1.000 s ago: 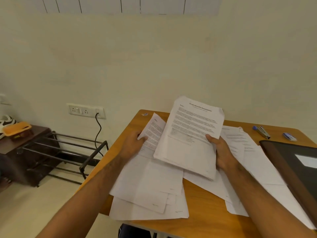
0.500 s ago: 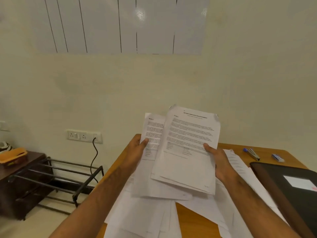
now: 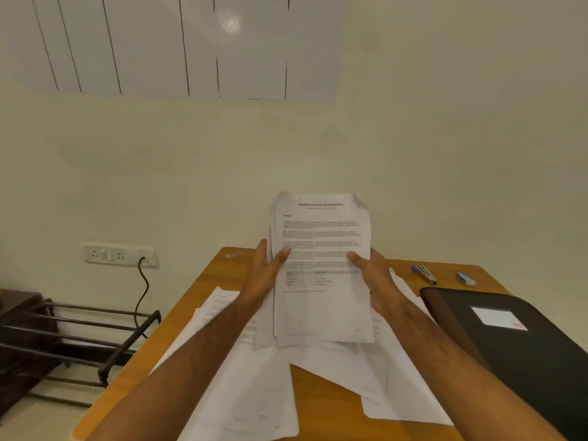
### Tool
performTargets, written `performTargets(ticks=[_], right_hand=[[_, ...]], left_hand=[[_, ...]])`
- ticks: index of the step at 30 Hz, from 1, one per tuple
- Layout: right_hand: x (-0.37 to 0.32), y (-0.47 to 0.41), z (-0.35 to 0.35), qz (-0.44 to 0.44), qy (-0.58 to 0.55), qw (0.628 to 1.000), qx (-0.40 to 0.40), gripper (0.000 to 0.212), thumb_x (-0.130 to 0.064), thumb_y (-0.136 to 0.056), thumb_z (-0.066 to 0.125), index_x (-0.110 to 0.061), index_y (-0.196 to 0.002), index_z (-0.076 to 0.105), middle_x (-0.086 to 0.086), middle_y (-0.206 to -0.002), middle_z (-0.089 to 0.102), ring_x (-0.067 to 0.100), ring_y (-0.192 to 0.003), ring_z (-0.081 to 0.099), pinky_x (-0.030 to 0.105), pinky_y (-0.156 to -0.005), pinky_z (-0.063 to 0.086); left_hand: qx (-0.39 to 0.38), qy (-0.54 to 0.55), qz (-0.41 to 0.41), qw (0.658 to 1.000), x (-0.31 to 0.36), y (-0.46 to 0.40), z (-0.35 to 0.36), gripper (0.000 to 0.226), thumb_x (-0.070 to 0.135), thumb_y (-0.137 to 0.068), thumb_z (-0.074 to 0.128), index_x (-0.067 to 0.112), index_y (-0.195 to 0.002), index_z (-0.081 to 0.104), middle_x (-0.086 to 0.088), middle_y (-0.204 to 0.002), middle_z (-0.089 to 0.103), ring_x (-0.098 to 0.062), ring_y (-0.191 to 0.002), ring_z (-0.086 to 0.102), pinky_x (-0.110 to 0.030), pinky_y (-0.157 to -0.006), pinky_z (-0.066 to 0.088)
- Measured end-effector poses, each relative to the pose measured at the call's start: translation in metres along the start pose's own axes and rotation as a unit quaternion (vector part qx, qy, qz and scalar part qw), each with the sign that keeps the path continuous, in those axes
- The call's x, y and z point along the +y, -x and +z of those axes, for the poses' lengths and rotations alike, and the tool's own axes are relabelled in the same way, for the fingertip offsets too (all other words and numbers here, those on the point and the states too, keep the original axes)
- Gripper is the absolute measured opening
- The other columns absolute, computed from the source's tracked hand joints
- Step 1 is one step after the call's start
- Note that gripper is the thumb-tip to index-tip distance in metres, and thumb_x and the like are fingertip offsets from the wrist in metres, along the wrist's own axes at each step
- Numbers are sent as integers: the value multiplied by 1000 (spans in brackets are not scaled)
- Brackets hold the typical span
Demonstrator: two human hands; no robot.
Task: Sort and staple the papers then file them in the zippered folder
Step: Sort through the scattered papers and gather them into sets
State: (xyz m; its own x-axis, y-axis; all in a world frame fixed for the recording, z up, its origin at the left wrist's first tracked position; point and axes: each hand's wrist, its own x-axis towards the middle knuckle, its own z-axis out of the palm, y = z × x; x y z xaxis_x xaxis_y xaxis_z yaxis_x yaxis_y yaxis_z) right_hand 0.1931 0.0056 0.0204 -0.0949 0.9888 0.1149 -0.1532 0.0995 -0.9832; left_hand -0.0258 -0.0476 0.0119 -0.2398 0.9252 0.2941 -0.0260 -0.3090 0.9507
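Head view: both hands hold a stack of papers [image 3: 321, 268] upright above the wooden table [image 3: 331, 405], left hand [image 3: 265, 275] and right hand [image 3: 375, 281] each pinching a side edge, thumbs on the front page. Loose sheets [image 3: 251, 386] lie scattered beneath. A black zippered folder [image 3: 521, 354] lies at the right, a stapler [image 3: 424, 274] beyond it, a metal rack [image 3: 82, 338] off left.

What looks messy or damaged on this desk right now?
The held stack of white printed papers has bent top corners and uneven bottom edges. Loose white sheets lie fanned and overlapping across the wooden desk, some past its left edge. Nothing looks spilled.
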Motion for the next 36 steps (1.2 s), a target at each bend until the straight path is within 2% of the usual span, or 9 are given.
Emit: performTargets(ticks=[3,7,9,14,19,22,27,30,36], right_hand=[[-12,4,1,-73,33,996,42,27,-10,-102,57,-24,-126,58,1,-125,69,9,-102,67,24,-80,55],[-18,5,-4,-163,15,985,57,59,-5,-98,62,-26,-145,34,-10,-117,64,-3,-98,68,18,-76,57],[-23,3,-8,-156,3,987,46,65,-5,-93,69,-20,-147,36,-9,-118,66,0,-101,69,21,-80,59],[-16,1,-28,-136,18,991,1,48,-12,-84,81,-12,-129,62,3,-119,74,21,-108,72,37,-88,60],[19,5,-46,-84,39,995,-23,64,-14,-76,88,-14,-133,60,1,-123,73,20,-115,69,43,-99,56],[30,8,-49,-66,29,996,-50,58,-13,-82,83,-13,-135,61,1,-124,73,19,-116,69,45,-103,53],[20,4,-35,-65,19,997,-28,45,-17,-83,82,-11,-126,67,2,-116,76,22,-107,73,47,-99,56],[12,2,-25,-97,6,995,-19,41,-13,-85,79,-13,-124,66,3,-115,76,23,-105,73,41,-91,60],[40,5,-33,-69,74,995,-17,48,-27,-92,73,-16,-137,60,0,-125,72,19,-116,68,48,-104,53]], left_hand=[[0,-10,60,998,2,-2,14,30,15,-95,66,24,-120,53,2,-120,68,-17,-108,69,-30,-82,60],[44,20,115,992,12,-5,28,25,14,-96,65,14,-118,52,-5,-117,68,-21,-105,70,-37,-83,61],[42,37,128,990,15,-6,32,24,16,-96,64,17,-117,52,-6,-117,68,-25,-107,69,-40,-83,61],[-3,67,98,993,5,-3,32,34,18,-100,58,28,-131,49,-2,-127,65,-21,-114,66,-36,-88,59],[-24,14,21,999,-30,6,23,28,15,-97,61,15,-124,52,-3,-121,68,-24,-111,68,-33,-84,60],[-22,-5,-4,1000,-44,9,17,20,22,-101,57,20,-120,54,0,-122,68,-22,-113,67,-34,-88,59],[-27,17,0,999,-47,13,19,35,26,-104,49,22,-139,47,4,-131,64,-12,-116,65,-31,-94,56],[-16,55,-3,998,-39,16,21,31,24,-105,46,30,-136,46,9,-126,65,-7,-111,66,-24,-86,56],[-82,-33,-8,996,-46,18,5,31,24,-106,42,25,-137,46,8,-125,62,-5,-111,64,-19,-80,56]])
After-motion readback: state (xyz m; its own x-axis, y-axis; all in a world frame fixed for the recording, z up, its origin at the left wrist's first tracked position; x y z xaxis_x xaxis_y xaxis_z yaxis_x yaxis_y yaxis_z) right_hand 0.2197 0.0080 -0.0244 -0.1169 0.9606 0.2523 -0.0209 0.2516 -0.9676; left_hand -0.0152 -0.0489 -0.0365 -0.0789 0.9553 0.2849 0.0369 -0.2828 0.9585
